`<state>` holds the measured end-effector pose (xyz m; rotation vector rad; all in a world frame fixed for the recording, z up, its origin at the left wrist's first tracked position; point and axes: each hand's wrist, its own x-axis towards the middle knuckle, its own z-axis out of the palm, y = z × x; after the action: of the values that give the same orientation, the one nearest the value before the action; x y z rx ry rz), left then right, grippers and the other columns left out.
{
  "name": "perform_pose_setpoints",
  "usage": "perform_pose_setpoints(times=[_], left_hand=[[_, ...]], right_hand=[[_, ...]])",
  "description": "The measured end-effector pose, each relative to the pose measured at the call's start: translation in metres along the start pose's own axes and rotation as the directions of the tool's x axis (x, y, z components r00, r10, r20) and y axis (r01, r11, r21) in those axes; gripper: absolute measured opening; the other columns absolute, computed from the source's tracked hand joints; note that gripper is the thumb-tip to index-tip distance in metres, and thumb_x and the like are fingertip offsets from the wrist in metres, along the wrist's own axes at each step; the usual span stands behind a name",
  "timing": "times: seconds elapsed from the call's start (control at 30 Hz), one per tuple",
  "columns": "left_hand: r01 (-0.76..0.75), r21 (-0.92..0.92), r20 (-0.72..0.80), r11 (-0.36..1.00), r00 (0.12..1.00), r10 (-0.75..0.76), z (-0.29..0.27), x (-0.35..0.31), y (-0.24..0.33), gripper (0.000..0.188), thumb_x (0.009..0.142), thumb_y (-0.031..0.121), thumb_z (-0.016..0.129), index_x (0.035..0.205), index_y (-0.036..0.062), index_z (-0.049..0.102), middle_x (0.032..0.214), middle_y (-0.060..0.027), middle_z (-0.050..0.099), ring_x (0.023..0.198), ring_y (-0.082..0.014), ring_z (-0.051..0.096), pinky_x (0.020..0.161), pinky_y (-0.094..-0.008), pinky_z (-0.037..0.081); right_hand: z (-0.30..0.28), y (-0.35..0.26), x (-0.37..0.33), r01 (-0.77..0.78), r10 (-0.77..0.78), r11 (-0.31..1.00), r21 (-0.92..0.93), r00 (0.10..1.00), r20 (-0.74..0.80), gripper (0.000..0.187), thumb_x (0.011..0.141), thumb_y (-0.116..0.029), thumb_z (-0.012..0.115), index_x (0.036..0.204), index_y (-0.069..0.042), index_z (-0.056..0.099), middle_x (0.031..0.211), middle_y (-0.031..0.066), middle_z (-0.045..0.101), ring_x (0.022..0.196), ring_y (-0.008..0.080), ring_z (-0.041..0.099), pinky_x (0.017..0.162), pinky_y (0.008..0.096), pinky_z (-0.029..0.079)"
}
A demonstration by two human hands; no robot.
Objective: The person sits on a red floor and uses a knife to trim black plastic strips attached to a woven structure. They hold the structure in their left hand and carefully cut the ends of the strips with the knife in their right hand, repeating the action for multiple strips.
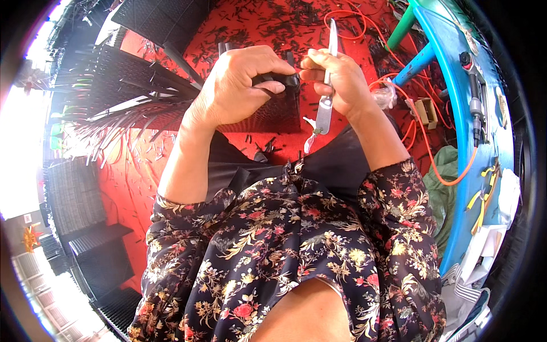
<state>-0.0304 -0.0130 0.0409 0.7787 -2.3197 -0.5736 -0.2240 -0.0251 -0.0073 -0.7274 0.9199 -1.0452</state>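
Observation:
My left hand (236, 82) is closed over the top edge of a black woven wicker panel (279, 114), thumb and forefinger pressed together at its upper corner. A dark strip of weave shows under those fingers. Just right of that corner, my right hand (342, 77) grips a silver knife (333, 43), its blade pointing up and away. The knife's metal handle (323, 117) sticks out below the palm, with a scrap of pale cloth (310, 137) tied to its end. My right fingertips come close to the corner; whether they pinch a strip end, I cannot tell.
Loose black strands (122, 122) fan out at left beside other woven pieces (74, 191). Black offcuts litter the red floor cover (268, 25). At right stands a blue table (456, 228) bearing an air tool (474, 108) with an orange hose (450, 182). A small cardboard box (425, 113) lies near it.

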Motion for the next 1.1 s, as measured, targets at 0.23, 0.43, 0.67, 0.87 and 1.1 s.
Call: perform_pose_setpoints(times=[0.23,0.43,0.67,0.87,1.1], left_hand=[[0.316,-0.173,0.019,0.933,0.948,-0.318,-0.007,0.016,-0.008,0.032,0.074,-0.005,0.063,0.105,0.0015,0.061,0.088,-0.0037,0.062,0.084,-0.0094,0.057,0.077,-0.0225,0.045],[0.335,-0.348,0.025,0.876,0.937,-0.348,-0.017,0.011,-0.033,0.036,0.082,0.001,0.058,0.118,-0.0027,0.052,0.089,-0.005,0.062,0.082,-0.0076,0.055,0.073,-0.0205,0.043],[0.342,-0.443,0.04,0.828,0.931,-0.363,-0.016,0.013,-0.045,0.034,0.083,0.002,0.057,0.116,-0.0044,0.052,0.088,-0.0067,0.062,0.083,-0.0102,0.058,0.076,-0.0222,0.044],[0.327,-0.438,0.039,0.838,0.938,-0.345,-0.013,0.018,-0.048,0.032,0.083,0.0,0.056,0.115,-0.005,0.053,0.088,-0.0075,0.062,0.085,-0.0124,0.06,0.078,-0.0238,0.046],[0.314,-0.457,0.028,0.832,0.94,-0.339,-0.012,0.019,-0.041,0.031,0.083,0.0,0.057,0.114,-0.0051,0.054,0.087,-0.0067,0.063,0.085,-0.0133,0.061,0.079,-0.0246,0.047]], right_hand=[[-0.033,0.036,-0.018,-0.029,0.035,0.987,0.155,0.999,-0.035,0.014,0.091,-0.017,0.05,0.086,-0.005,0.056,0.076,0.0036,0.057,0.061,0.0103,0.056,0.041,0.0191,0.03],[-0.013,-0.011,-0.1,0.056,-0.442,0.809,0.586,0.715,0.542,0.044,0.085,-0.033,0.059,0.11,0.004,0.055,0.065,0.0037,0.046,0.046,0.0108,0.038,0.042,0.0257,0.03],[0.036,-0.08,-0.147,0.038,-0.511,0.858,0.512,0.14,0.848,0.02,0.087,-0.013,0.056,0.08,0.004,0.062,0.063,0.0188,0.054,0.043,0.0224,0.045,0.036,0.0311,0.027],[0.048,-0.094,-0.158,0.074,-0.546,0.838,0.541,0.128,0.828,0.019,0.087,-0.013,0.056,0.08,0.004,0.062,0.064,0.0181,0.054,0.043,0.0215,0.045,0.036,0.0305,0.028],[0.051,-0.098,-0.165,0.077,-0.55,0.835,0.545,0.117,0.827,0.018,0.086,-0.012,0.055,0.079,0.003,0.061,0.064,0.0174,0.054,0.042,0.0205,0.045,0.036,0.0299,0.028]])
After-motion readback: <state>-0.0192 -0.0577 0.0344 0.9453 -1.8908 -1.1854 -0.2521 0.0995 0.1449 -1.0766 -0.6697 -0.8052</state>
